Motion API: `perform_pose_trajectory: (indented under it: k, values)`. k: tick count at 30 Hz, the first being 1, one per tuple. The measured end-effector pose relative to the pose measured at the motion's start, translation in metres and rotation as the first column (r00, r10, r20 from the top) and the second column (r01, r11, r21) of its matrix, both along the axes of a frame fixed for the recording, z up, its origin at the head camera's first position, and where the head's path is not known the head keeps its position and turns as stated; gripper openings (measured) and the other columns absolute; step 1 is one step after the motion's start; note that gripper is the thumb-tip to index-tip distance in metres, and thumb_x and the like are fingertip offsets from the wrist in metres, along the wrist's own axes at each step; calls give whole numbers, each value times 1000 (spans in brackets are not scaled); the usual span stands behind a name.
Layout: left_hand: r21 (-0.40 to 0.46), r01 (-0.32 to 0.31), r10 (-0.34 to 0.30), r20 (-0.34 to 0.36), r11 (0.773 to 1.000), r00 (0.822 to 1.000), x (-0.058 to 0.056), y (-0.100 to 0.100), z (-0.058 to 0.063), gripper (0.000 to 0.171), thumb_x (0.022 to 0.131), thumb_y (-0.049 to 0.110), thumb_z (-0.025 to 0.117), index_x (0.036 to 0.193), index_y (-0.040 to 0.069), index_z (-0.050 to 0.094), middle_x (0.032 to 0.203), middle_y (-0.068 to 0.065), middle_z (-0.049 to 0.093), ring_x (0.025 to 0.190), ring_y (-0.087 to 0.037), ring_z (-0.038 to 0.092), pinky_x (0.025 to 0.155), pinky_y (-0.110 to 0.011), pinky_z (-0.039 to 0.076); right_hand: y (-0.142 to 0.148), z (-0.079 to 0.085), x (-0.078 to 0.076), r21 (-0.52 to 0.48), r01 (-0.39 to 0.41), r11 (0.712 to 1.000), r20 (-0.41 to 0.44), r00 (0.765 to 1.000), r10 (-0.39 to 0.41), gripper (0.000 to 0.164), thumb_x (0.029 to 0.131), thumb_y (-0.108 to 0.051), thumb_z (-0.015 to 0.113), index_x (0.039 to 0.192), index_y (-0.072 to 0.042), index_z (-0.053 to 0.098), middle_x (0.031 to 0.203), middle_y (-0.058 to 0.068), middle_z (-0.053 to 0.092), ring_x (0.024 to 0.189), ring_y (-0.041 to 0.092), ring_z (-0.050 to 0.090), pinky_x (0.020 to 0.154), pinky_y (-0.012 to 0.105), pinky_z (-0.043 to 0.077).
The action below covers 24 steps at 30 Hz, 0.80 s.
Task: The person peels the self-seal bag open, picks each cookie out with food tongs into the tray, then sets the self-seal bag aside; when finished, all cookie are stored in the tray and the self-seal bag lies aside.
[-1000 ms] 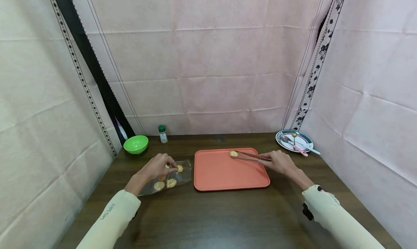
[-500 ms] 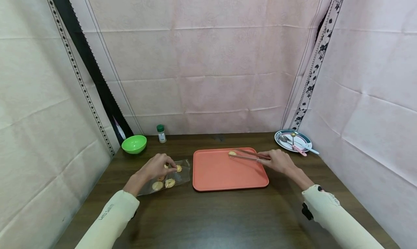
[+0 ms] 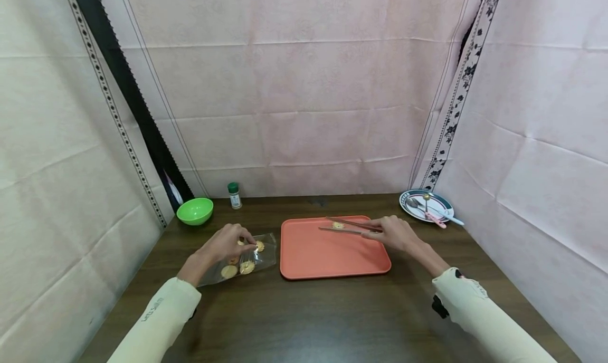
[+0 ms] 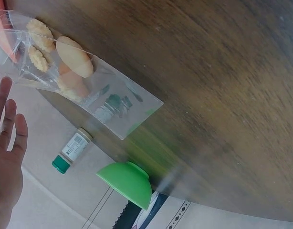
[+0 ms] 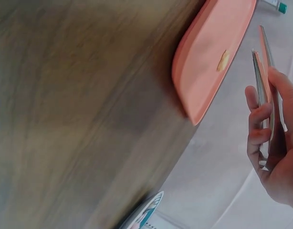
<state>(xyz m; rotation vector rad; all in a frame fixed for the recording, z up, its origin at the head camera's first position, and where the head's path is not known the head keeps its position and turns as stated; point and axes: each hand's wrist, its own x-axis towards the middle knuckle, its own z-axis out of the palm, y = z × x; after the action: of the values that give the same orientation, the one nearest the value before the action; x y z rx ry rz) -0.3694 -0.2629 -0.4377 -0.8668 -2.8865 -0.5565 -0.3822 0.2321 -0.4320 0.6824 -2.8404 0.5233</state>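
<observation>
A clear plastic bag [image 3: 269, 249] with several cookies [image 3: 247, 267] inside lies on the table. My left hand [image 3: 225, 244] is over its upper part, thumb and index finger pinching the bag near a cookie; in the left wrist view the other fingers [image 4: 9, 117] are loosely spread. Metal tongs [image 3: 339, 230] are held in my right hand [image 3: 395, 233] over the pink tray [image 3: 332, 260]. Their arms stand apart, one on each side of a round cookie [image 3: 338, 225] lying near the tray's back edge. The right wrist view shows this cookie [image 5: 223, 61] apart from the tongs [image 5: 279, 136].
Back left are a green bowl [image 3: 195, 212] and a small green-capped shaker bottle [image 3: 235, 196]. At the back right, a plate [image 3: 407, 207] bears a spoon and a pink-handled utensil. Light cloth walls [image 3: 304, 88] stand behind and beside the wooden table [image 3: 304, 321].
The tongs have spread apart and let go of the cookie, which now lies on the tray. My right hand has moved slightly left; my left hand stays at the bag.
</observation>
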Motion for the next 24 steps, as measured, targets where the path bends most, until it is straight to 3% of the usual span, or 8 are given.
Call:
perform_pose_trajectory:
  k: [4,10,17,24]
  values:
    - [-5,-3,3,-1,1000,1000,0,0,0,6,93,22,80,97,18,83,93,8,77,69,-3,59,69,-28,54,-12,2,2,-1,-25,1000,3,1000,25,45,96,-50,72,130,-21,74,70,-3,65,58,10,43,52,32,34]
    - [2,-15,15,16,1000,1000,1,1,1,8,94,24,80,97,18,83,92,8,76,71,-6,61,69,-28,54,-35,1,8,-14,-139,990,9,990,139,37,98,-46,71,128,-24,76,102,-2,79,58,4,52,53,29,39]
    - [5,-18,18,20,1000,1000,1,2,2,8,94,23,80,98,17,83,92,7,77,71,-9,62,70,-29,55,-67,-2,10,3,-219,976,3,976,219,37,98,-46,70,130,-27,74,86,-7,77,51,0,43,51,25,32]
    - [-13,-25,25,4,1000,1000,2,1,4,7,94,23,80,98,19,83,94,8,76,77,-4,62,72,-31,55,-97,-2,10,5,-283,959,-9,959,283,39,98,-46,70,128,-22,75,97,-6,78,66,-4,61,59,24,46]
